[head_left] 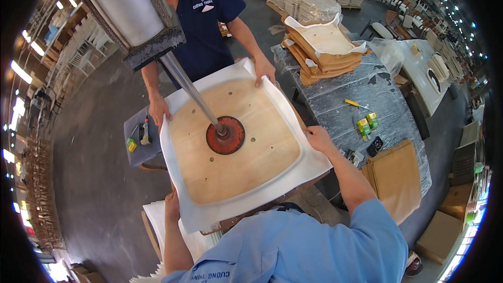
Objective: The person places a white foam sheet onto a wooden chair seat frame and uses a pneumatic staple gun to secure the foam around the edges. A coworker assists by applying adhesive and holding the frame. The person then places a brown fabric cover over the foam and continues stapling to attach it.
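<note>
A pale plywood seat panel [262,167] with several small holes lies on a white padding sheet [243,205] whose edges stick out all round. A red round press plate [234,144] on a steel rod [191,89] rests on the panel's middle. My right hand [319,139] is closed on the padding sheet's right edge. At the near left corner, my left hand [172,205] is closed on the same sheet, its fingertips partly hidden below. Across from me, a co-worker in a dark shirt has both hands [264,71] on the far edge.
The press cylinder [118,2] slants in from the upper left. On the right, a plastic-covered table [335,94] bears a stack of tan covers and panels [325,47], a yellow-handled screwdriver [357,105], green-yellow boxes [365,127] and folded tan cloth [395,175]. White sheets [194,241] lie below left.
</note>
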